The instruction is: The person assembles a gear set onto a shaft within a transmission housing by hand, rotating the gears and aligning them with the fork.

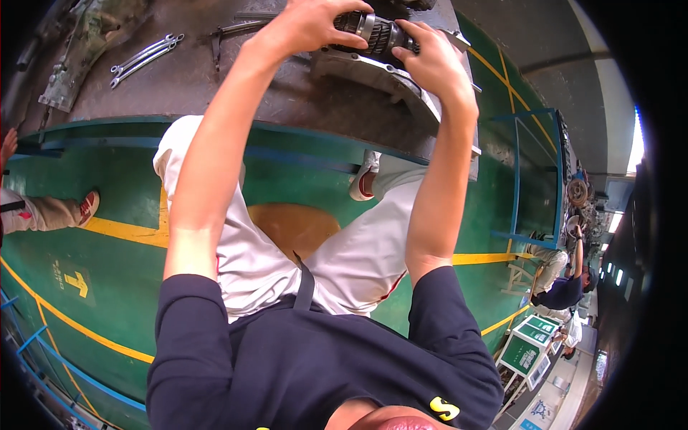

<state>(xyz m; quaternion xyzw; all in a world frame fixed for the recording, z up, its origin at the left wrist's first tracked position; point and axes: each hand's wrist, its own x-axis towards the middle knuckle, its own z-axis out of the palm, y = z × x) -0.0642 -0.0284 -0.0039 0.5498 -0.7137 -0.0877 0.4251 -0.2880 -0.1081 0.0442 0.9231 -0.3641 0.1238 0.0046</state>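
Note:
Both arms reach forward over the workbench (287, 107) at the far edge of the view. A dark steel gear shaft (377, 33) with several toothed gears lies across between my hands. My left hand (309, 26) grips its left end, thumb below and fingers over the top. On the right end, my right hand (436, 59) has its fingers and thumb closed around the gears. Just below the shaft is a light grey metal housing (358, 69) with a curved rim. Whether the shaft touches the housing, I cannot tell.
Combination wrenches (147, 59) lie on the bench to the left, near a long metal casting (84, 54). Thin dark metal rods (244, 27) are behind my left forearm. A wooden stool (287, 222) is under me. Other people stand at left and right; blue rails (516, 179) stand right.

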